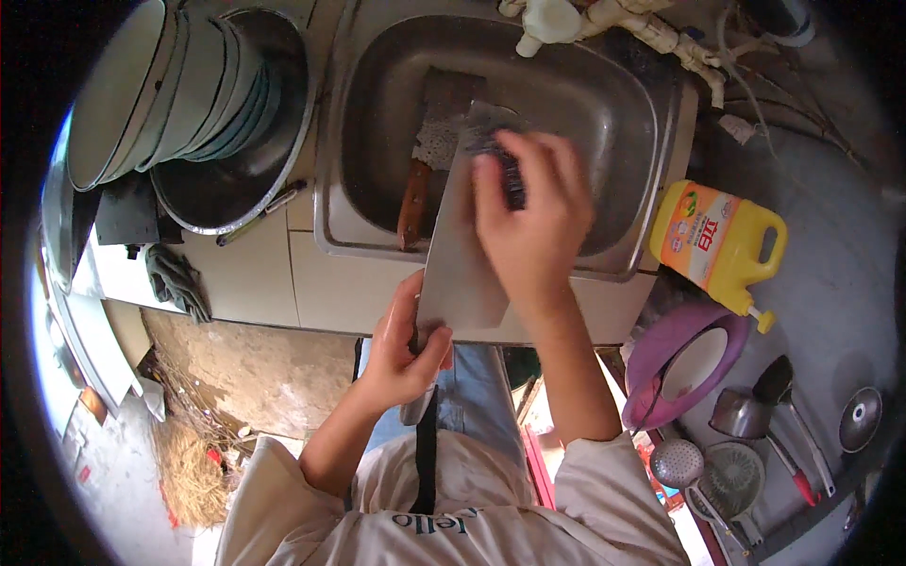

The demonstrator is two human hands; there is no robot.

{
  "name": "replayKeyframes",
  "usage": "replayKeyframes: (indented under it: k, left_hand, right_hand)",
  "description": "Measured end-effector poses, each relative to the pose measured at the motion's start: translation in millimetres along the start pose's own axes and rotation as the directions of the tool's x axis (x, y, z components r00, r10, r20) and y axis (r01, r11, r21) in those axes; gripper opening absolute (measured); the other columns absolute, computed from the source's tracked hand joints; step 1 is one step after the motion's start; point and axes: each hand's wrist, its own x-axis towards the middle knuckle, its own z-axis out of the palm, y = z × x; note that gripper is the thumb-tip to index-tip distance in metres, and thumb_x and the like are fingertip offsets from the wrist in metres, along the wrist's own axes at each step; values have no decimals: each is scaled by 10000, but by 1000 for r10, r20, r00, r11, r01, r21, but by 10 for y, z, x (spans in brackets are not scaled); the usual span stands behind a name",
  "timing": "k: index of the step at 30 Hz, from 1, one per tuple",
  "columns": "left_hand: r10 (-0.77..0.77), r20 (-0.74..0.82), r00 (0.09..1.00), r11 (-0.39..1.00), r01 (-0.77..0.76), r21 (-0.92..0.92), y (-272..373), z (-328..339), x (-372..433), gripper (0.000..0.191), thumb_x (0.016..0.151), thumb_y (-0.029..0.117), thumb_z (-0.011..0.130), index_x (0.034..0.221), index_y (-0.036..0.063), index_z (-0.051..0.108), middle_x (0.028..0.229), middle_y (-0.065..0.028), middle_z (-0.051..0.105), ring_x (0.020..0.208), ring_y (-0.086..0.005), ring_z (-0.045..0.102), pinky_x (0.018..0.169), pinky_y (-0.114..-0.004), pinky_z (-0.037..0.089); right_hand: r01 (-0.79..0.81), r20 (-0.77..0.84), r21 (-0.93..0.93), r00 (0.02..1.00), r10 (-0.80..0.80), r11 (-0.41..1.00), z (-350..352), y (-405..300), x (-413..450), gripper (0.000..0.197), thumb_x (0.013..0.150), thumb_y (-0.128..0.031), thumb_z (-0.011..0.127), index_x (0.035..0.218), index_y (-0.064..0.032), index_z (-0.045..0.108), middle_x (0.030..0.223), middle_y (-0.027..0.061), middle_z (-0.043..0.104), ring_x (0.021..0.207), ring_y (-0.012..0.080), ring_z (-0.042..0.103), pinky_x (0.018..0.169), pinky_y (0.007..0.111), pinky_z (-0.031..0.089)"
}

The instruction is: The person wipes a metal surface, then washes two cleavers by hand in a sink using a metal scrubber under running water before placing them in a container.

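Note:
A cleaver with a broad metal blade slants over the front rim of the sink, its far end above the basin. My left hand is closed around its handle near the counter's front edge. Pressed on the upper blade is a dark scouring pad, gripped by my right hand, which is blurred. The pad's exact material cannot be made out. Inside the stainless steel sink lies a second cleaver with a wooden handle, foam on its blade. The held blade partly hides it.
At left, stacked bowls tilt in a dark metal basin, near a dark glove. White pipes cross the sink's back edge. On the right are a yellow detergent jug, a purple basin and a slotted skimmer.

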Motion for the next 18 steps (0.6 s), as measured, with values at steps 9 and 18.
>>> replayKeyframes:
  k: [9,18]
  left_hand:
    - [28,-10,1000,994,-27,105,-48,-63,-8,553,805,-86,382,1307,10,174,940,-106,486,556,-107,491,475,-230,422]
    - [-18,-136,991,999,13,-35,41,-98,31,462,785,-66,416,1223,8,289,791,-52,520,503,-80,495,453,-211,399]
  right_hand:
    - [6,-65,129,998,3,992,152,-36,136,129,725,-83,602,842,-30,589,853,134,535,795,311,540,717,376,444]
    - [-194,-171,256,955,242,947,59,295,161,154,732,-82,601,865,-21,551,1020,156,547,922,325,511,819,383,406]
